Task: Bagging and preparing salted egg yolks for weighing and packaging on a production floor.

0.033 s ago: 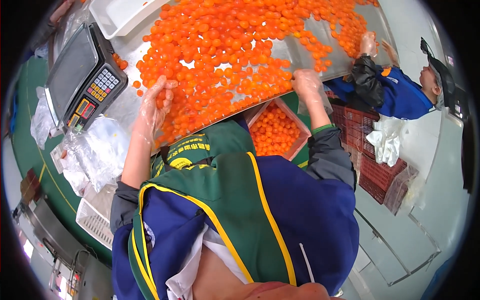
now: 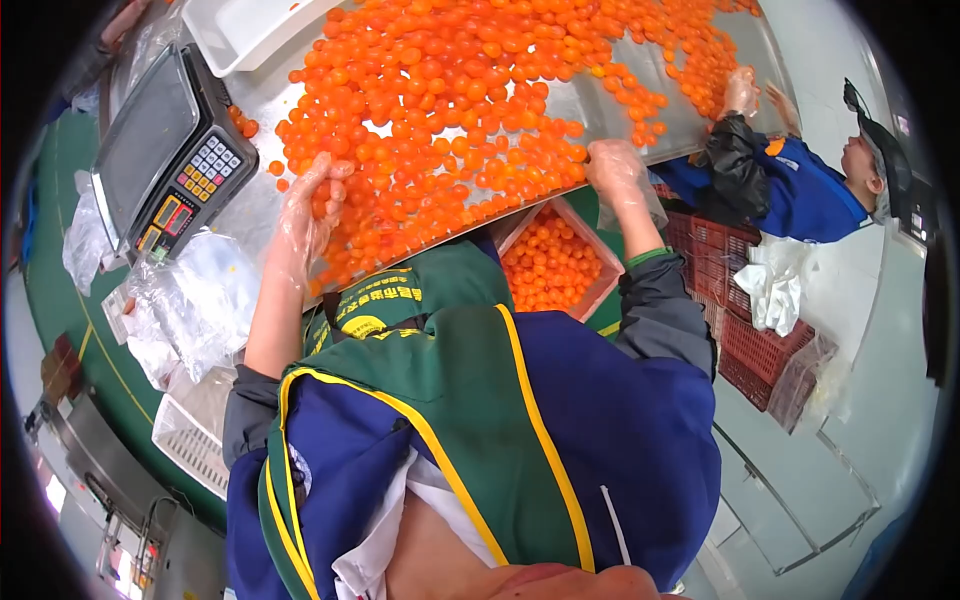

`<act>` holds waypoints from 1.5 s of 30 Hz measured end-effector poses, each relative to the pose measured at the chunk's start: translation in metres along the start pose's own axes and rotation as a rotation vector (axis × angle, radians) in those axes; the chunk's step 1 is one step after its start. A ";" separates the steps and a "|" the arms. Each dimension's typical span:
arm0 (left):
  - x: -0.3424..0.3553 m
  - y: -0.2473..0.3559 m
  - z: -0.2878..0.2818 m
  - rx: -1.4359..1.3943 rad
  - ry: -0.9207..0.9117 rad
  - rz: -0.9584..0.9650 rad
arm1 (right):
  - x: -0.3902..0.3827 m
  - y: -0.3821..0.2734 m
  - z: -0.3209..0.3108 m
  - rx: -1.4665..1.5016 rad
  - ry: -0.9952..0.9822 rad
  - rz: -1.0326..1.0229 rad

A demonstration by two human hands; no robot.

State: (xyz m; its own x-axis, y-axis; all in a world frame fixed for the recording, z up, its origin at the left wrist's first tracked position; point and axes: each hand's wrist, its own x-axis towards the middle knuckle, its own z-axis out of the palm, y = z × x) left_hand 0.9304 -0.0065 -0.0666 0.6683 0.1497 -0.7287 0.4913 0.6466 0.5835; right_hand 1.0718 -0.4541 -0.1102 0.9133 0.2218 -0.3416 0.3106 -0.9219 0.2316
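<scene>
Small glossy orange balls (image 2: 430, 75), about the size of cherry tomatoes, lie spread over a metal table (image 2: 620, 55). At the left of the spread, my left hand (image 2: 318, 205), in a clear plastic glove, is closed with curled fingers; orange shows around them, but what they hold is unclear. My right hand (image 2: 618, 170), gloved the same way, is closed at the near table edge, beside the last of the balls; its fingertips are hidden. Below that edge, between my arms, a pinkish crate (image 2: 598, 290) holds more orange balls.
A digital scale (image 2: 150, 130) stands left, near a white tray (image 2: 228, 45) and plastic bags (image 2: 195, 285). A white basket (image 2: 185, 445) sits lower left. At right a co-worker (image 2: 800, 185) reaches onto the table, above red crates (image 2: 760, 350) with a white cloth (image 2: 770, 285).
</scene>
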 end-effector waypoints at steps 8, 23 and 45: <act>0.001 0.000 -0.015 0.033 0.066 0.013 | -0.005 -0.026 -0.016 0.427 0.126 -0.074; -0.006 0.000 0.056 0.555 -0.076 0.113 | -0.016 -0.095 -0.049 0.521 0.204 -0.227; 0.081 -0.055 0.132 1.716 -0.518 0.785 | -0.005 -0.085 -0.044 0.313 -0.050 -0.245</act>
State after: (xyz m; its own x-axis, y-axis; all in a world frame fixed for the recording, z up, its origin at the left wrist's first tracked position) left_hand 1.0316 -0.1286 -0.1101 0.8888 -0.4099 -0.2050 -0.2276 -0.7829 0.5790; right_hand 1.0528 -0.3623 -0.0881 0.8058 0.4388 -0.3977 0.4157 -0.8974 -0.1480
